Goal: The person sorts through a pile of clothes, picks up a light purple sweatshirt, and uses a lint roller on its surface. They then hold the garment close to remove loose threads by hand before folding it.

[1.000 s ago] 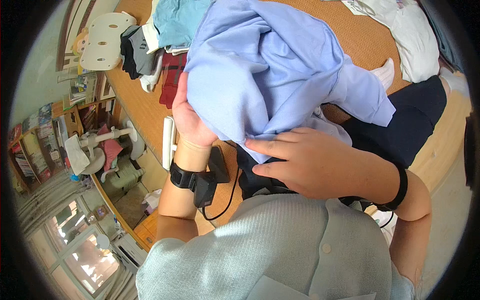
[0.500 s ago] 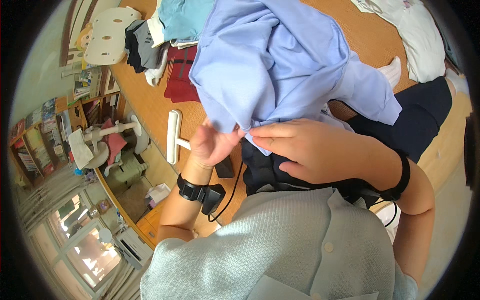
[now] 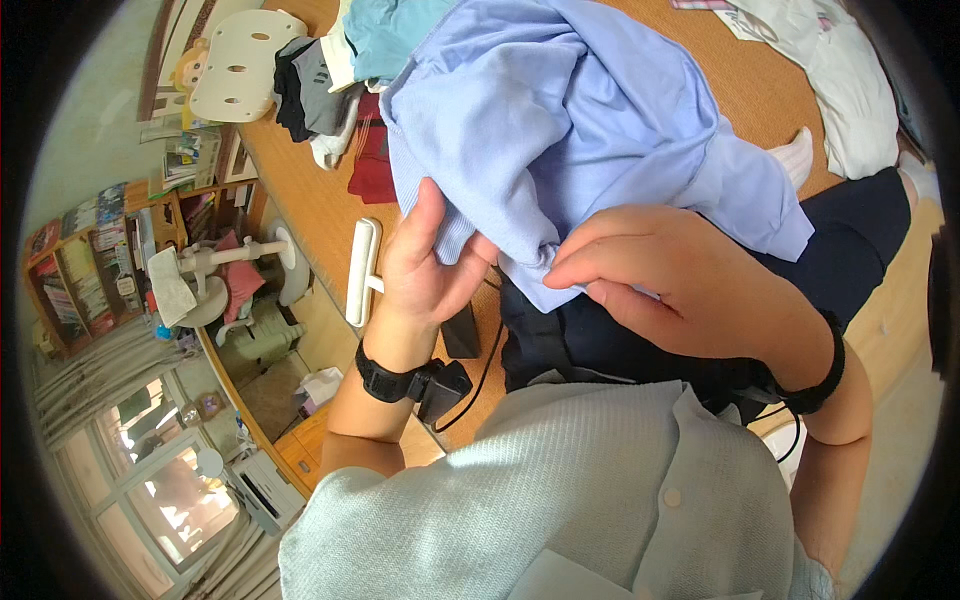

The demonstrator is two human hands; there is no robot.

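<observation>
Light-blue garment (image 3: 600, 110) bunched upper centre: your right hand (image 3: 680, 280) pinches its edge, your left hand (image 3: 425, 275) touches it, grip unclear; slack folds dragging could likely pull that small pinch loose.

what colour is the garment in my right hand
The garment is plain light lavender-blue, best seen in the head view.

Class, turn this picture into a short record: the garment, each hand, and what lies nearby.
Garment: pale blue garment, loosely crumpled
Left hand: at its ribbed edge; grip unclear
Right hand: fingertips pinching its near edge
To the left: dark red cloth, white T-shaped tool
Upper right: white garment
</observation>
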